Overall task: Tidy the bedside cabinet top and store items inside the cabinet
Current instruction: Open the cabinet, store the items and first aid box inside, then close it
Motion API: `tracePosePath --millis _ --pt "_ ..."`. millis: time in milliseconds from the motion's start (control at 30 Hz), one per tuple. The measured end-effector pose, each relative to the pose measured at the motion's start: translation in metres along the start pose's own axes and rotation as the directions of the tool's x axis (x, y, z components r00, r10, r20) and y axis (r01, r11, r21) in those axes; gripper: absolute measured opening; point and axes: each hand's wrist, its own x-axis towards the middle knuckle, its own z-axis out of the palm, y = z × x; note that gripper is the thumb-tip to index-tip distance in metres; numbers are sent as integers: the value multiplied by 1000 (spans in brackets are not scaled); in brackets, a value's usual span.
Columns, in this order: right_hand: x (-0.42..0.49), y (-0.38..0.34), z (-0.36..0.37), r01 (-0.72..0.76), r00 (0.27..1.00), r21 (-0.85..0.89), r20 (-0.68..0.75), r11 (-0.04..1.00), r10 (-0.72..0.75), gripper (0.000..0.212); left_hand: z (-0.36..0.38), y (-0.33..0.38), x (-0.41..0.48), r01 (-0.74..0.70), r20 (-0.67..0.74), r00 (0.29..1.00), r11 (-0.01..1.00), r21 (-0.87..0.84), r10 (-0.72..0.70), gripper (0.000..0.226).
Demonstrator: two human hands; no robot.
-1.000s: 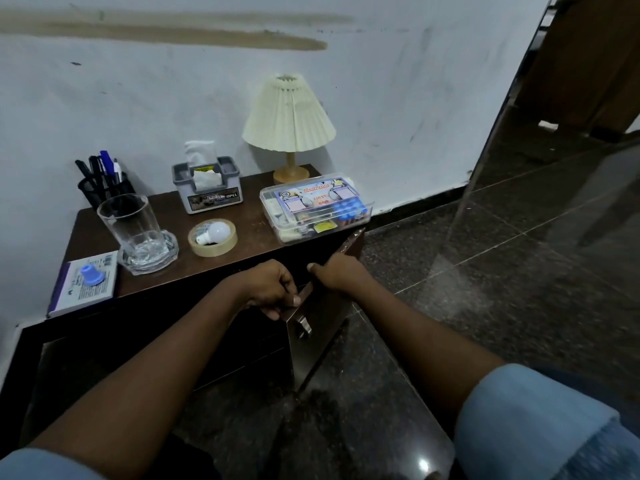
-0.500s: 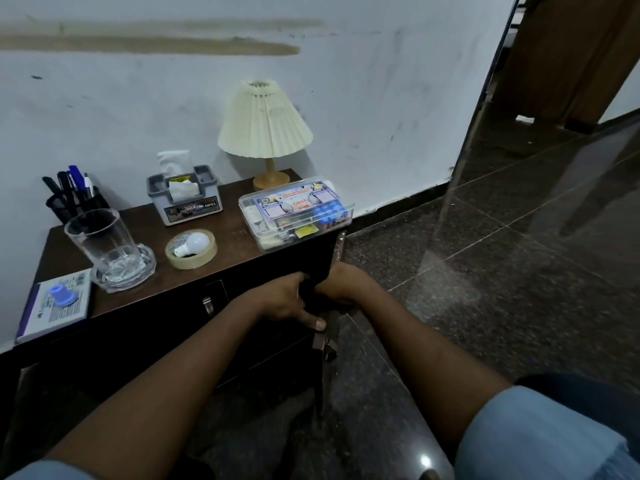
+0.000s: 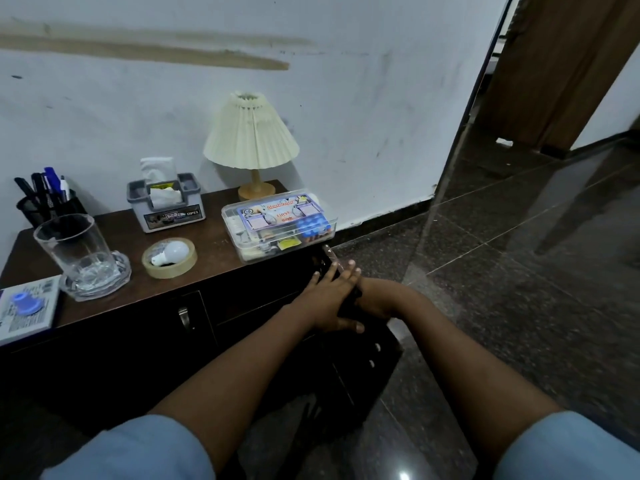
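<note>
The cabinet (image 3: 145,344) stands low against the white wall (image 3: 346,98), directly in front of you, with its right-hand door (image 3: 360,355) swung out toward you so that you see it nearly edge-on. Your left hand (image 3: 332,299) lies flat on the door's upper edge, fingers stretched out and slightly spread, thumb pointing down along the dark panel. Your right hand (image 3: 375,301) sits just behind it on the far side of the door, touching the left one; its fingers are hidden, so you cannot tell whether they curl around the edge. The left door (image 3: 114,341) is closed, its small metal handle (image 3: 184,315) showing. On the brown top, nearest you at the left corner, a small box (image 3: 26,311) carries a blue cap (image 3: 26,301), and just beside it a clear glass (image 3: 74,251) stands upright in a glass dish (image 3: 117,275). A roll of tape (image 3: 169,258) lies flat near the middle with a white bulb (image 3: 173,252) resting inside its ring. At the right edge sits a clear first-aid box (image 3: 278,225), lid on. Farther back, a black mesh cup (image 3: 48,209) holds pens, a grey tissue box (image 3: 165,204) stands beside it, and a cream pleated lamp (image 3: 251,133) rises at the rear.
</note>
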Motion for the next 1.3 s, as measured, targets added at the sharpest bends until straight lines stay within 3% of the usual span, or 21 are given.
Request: tracePosePath --millis 67,133,200,267,333,433,567,700,900,1100,1200,1300 --pt "-1 15 6 -30 994 -120 -106 992 17 47 2 5 8 -6 9 1000 998 56 5 127" --pt "-2 28 19 -99 965 -133 -254 986 63 39 4 9 15 1 19 1000 993 118 -3 132" --pt "-4 35 39 -157 912 -138 -400 978 90 48 8 10 18 18 20 1000 985 170 -22 135" --pt "-4 39 63 -192 856 -292 -517 937 15 63 12 9 20 28 8 1000 977 209 -30 138" --pt "-4 40 75 -219 817 -423 -572 879 -71 76 14 9 20 31 9 999 973 227 -34 139" --pt "-3 39 79 -258 808 -479 -584 839 -84 100 13 10 19 34 18 999 971 238 -39 137" --pt "-4 25 90 -242 757 -452 -642 858 -124 84 16 5 7 30 -35 999 951 307 -20 116" --pt "4 2 101 -139 752 -456 -626 879 -206 76 16 -12 -21 61 -68 997 916 398 -37 95" --pt "22 -42 108 -59 815 -431 -542 901 -206 75 7 -37 -78 199 -41 979 886 418 -200 102" --pt "43 -127 126 75 874 -208 -456 975 -165 90 -10 -71 -162 406 -72 901 774 486 -427 114" --pt "56 -171 137 239 908 -78 -335 968 -251 97 -19 -83 -190 489 -90 858 751 444 -506 106" --pt "66 -209 149 402 887 54 -272 914 -374 95 -21 -93 -213 548 -118 825 731 407 -553 94"
